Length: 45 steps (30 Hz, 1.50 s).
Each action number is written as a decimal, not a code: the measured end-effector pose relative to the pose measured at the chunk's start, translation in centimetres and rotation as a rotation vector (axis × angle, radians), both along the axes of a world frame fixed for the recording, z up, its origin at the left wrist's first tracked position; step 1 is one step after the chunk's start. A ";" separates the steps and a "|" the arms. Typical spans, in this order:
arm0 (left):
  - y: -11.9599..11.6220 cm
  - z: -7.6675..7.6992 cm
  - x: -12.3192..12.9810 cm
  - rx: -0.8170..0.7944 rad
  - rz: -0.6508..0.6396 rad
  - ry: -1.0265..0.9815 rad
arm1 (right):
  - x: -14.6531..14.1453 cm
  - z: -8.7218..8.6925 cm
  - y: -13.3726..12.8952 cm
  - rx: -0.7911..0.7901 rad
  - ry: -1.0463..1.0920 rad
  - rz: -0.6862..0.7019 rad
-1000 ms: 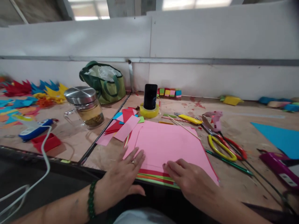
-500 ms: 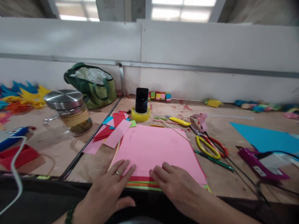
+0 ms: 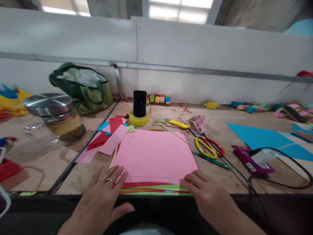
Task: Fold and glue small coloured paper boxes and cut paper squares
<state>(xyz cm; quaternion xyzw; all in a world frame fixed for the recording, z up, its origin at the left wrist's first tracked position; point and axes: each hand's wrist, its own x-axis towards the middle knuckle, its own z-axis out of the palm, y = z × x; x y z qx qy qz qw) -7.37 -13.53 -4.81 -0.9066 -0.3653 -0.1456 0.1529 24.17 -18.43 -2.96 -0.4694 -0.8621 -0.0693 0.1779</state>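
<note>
A pink paper sheet (image 3: 156, 156) lies on top of a stack of coloured paper (image 3: 156, 188), whose red, green and orange edges show at the front. My left hand (image 3: 102, 191) rests on the stack's front left corner, fingers stretched out and thumb spread away; a ring is on one finger. At the front right corner, the fingertips of my right hand (image 3: 206, 194) lie on the paper, its fingers close together and slightly bent. Neither hand lifts anything. A thin wooden stick (image 3: 173, 133) lies across the sheet's far right corner.
Paper scraps (image 3: 107, 138) lie left, near a glass jar (image 3: 61, 124) and a green bag (image 3: 85, 88). A phone (image 3: 140, 103) stands in a tape roll (image 3: 139, 119). Rightward are a yellow cutter (image 3: 179, 124), scissors (image 3: 206, 148), a pink glue gun (image 3: 199, 123) and a corded purple power strip (image 3: 253, 161).
My right hand has slid rightward along the paper's front edge, from near the middle to the right corner. My left hand stays at the left corner. The view has turned right.
</note>
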 end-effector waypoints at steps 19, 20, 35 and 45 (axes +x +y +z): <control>3.4 5.2 1.7 -0.292 0.049 0.025 | 10.4 -0.8 1.2 0.045 -0.212 -0.671; 4.1 6.0 3.0 -0.312 0.008 0.019 | 11.1 -1.1 1.5 0.044 -0.232 -0.682; 14.7 4.2 12.9 -0.685 -0.095 0.094 | 13.4 -1.6 -2.8 0.116 -0.066 -0.614; 13.8 3.7 12.5 -0.943 -0.077 -0.121 | 9.2 -0.5 -3.8 -0.142 0.485 -0.661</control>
